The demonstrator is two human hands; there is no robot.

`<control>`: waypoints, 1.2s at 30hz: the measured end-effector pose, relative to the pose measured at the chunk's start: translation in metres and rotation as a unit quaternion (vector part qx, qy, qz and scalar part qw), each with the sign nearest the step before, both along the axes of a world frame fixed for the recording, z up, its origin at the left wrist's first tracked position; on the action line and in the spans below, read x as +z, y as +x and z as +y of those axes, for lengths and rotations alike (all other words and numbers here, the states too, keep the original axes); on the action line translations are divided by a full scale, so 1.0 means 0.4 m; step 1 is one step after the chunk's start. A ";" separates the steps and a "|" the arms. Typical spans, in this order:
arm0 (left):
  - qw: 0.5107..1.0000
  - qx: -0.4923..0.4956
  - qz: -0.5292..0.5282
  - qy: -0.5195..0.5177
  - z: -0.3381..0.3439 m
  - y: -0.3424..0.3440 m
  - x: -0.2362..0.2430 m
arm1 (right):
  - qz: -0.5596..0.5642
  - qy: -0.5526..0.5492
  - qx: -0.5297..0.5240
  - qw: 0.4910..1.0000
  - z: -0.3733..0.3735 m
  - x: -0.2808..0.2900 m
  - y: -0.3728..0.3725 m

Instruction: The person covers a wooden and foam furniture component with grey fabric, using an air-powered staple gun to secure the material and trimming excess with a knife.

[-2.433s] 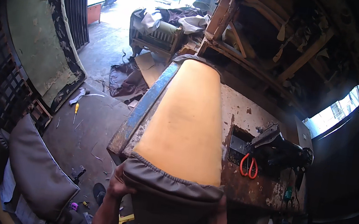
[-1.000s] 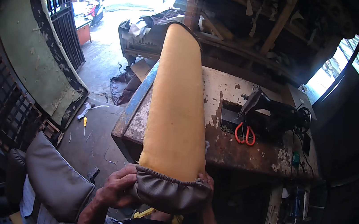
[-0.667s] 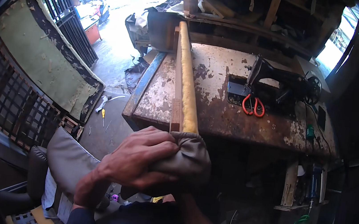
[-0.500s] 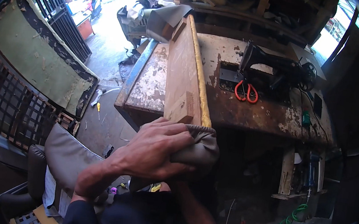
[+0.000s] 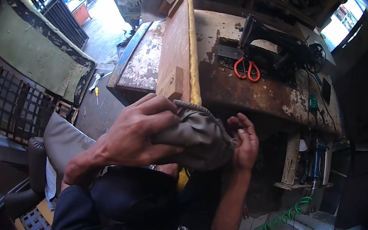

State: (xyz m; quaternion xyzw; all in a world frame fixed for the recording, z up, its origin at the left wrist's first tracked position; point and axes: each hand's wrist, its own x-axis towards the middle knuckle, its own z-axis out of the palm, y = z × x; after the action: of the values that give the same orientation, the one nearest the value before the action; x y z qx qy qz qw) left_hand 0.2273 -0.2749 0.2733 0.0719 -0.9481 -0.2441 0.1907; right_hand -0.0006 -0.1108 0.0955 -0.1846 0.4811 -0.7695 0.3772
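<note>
A long wooden board [image 5: 175, 45] with yellow foam along its edge [image 5: 193, 47] points away from me over the table. Around its near end sits a grey-brown vinyl cover [image 5: 195, 135] with a gathered rim. My left hand [image 5: 138, 130] grips the cover's left side, fingers bent over the rim beside a small wood block [image 5: 172, 82] on the board. On the other side my right hand [image 5: 245, 143] holds the rim, which is stretched out to the right; its fingertips point up and its thumb is hidden.
On the worn table [image 5: 259, 96] stand a black sewing machine [image 5: 275, 43] and orange-handled scissors [image 5: 247, 70]. A green coiled hose [image 5: 279, 218] hangs at lower right. Upholstered panels [image 5: 31, 45] lean at left. A yellow screwdriver [image 5: 97, 93] lies on the floor.
My right hand has come up from below to the cover's right rim. The cover now bulges wider to the right. The view has tilted down, so the board and table sit higher.
</note>
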 end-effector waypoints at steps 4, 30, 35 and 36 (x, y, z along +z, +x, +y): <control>0.999 0.048 0.002 0.008 -0.025 0.080 0.007 | 0.067 -0.108 0.092 0.988 -0.057 0.185 0.051; 0.855 0.172 0.083 0.482 -0.177 0.267 -0.100 | 0.219 0.042 0.281 0.933 -0.310 0.365 0.267; 0.836 0.065 0.055 0.541 -0.224 0.246 -0.130 | 0.236 0.076 0.268 0.931 -0.299 0.382 0.271; 0.819 0.050 0.025 0.570 -0.228 0.243 -0.129 | 0.244 0.075 0.266 0.929 -0.299 0.381 0.269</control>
State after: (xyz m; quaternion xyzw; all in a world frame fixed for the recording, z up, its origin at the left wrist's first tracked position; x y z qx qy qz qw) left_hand 0.3246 -0.3661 0.2219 0.2090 -0.6294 -0.7331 0.1510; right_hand 0.1068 -0.2303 0.2481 -0.4592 0.5478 -0.5336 0.4520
